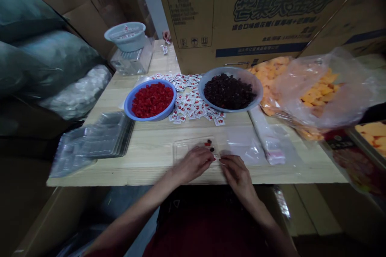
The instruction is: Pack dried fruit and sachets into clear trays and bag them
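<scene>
The clear tray (182, 149) sits on the worktop (150, 168). The left hand (196, 163) is over it, fingers bunched by a red bit (214, 159). The right hand (239, 172) is just beside. I cannot tell if either one holds anything.

I have room to pass over bare tabletop (150, 140) between the stacked plastic trays (105, 132) and the clear tray (180, 150); ahead, the blue bowl (147, 118), translucent bowl (257, 84) and sachets (191, 104) scattered between them block me.
</scene>
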Action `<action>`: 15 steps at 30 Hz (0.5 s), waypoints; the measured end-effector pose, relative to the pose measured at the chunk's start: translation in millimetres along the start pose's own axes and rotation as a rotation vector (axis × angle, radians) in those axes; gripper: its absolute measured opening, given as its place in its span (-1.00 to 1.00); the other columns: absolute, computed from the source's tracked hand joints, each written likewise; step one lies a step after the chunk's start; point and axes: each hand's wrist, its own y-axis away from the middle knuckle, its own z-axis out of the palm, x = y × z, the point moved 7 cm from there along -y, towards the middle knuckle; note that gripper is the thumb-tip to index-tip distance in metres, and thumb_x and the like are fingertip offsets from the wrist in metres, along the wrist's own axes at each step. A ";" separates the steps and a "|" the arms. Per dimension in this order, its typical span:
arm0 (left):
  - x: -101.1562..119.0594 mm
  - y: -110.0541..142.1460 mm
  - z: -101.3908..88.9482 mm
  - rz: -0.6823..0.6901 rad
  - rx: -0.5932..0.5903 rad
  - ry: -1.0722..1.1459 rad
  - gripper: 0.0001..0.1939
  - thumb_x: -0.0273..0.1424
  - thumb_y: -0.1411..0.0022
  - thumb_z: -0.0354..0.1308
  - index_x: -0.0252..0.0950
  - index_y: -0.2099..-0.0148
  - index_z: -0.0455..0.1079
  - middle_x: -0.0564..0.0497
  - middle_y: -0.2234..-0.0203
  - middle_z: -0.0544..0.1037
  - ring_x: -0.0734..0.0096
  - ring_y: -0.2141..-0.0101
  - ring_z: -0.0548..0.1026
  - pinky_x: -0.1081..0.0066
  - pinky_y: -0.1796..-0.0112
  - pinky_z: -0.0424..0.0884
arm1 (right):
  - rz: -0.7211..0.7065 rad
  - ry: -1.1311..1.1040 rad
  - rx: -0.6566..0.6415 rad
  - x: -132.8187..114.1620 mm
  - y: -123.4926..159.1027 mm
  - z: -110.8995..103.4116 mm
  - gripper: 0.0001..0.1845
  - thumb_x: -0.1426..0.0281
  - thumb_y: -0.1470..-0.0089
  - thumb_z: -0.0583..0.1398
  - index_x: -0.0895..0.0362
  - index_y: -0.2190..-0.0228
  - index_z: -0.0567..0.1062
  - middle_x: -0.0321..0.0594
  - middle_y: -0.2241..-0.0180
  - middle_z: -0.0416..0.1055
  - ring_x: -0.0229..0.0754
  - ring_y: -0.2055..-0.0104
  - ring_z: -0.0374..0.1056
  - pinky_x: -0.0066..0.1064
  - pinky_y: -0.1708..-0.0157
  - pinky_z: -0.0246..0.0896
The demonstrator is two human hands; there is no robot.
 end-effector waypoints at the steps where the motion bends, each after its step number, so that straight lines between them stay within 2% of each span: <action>1: 2.4 4.1 11.1 0.012 0.000 -0.042 -0.83 -0.41 -0.40 0.02 -0.25 0.10 0.44 -0.07 0.22 0.57 0.28 0.09 0.48 0.25 -0.02 0.35 | -0.009 0.005 -0.006 -0.2 -0.1 2.4 -0.76 0.45 -0.29 0.12 0.02 0.05 0.49 -0.12 0.04 0.41 -0.02 -0.05 0.28 -0.09 -0.03 0.26; 3: 0.0 9.8 19.6 0.004 0.033 -0.085 -0.82 -0.39 -0.40 0.03 -0.23 0.05 0.44 -0.07 0.20 0.57 0.25 0.06 0.46 0.22 -0.03 0.35 | -0.033 0.022 -0.023 -0.9 0.0 7.3 -0.74 0.46 -0.29 0.11 0.02 0.04 0.49 -0.11 0.03 0.40 -0.01 -0.05 0.28 -0.08 -0.03 0.26; 6: -9.1 14.4 14.2 -0.050 0.116 -0.054 -0.78 -0.36 -0.39 0.06 -0.23 -0.02 0.43 -0.07 0.16 0.57 0.27 0.06 0.44 0.25 0.00 0.37 | -0.055 0.054 -0.035 -2.5 0.1 12.8 -0.73 0.48 -0.29 0.10 0.03 0.03 0.49 -0.08 0.02 0.38 0.00 -0.06 0.27 -0.06 -0.03 0.26; 12: -8.6 15.9 15.3 -0.071 0.158 -0.103 -0.81 -0.38 -0.38 0.08 -0.23 0.12 0.53 -0.05 0.23 0.56 0.27 0.13 0.43 0.24 0.04 0.37 | -0.104 0.083 -0.041 -15.9 3.7 19.1 -0.74 0.50 -0.29 0.09 0.06 0.10 0.52 -0.07 0.07 0.38 -0.01 -0.03 0.27 -0.08 -0.01 0.27; 15: -13.5 12.5 -1.9 -0.084 0.195 -0.113 -0.80 -0.37 -0.38 0.07 -0.23 0.09 0.52 -0.05 0.23 0.56 0.27 0.15 0.43 0.25 0.06 0.37 | -0.073 0.064 -0.030 -15.4 -0.4 9.7 -0.72 0.48 -0.29 0.09 0.05 0.04 0.51 -0.05 0.00 0.34 -0.02 -0.06 0.26 -0.09 -0.04 0.26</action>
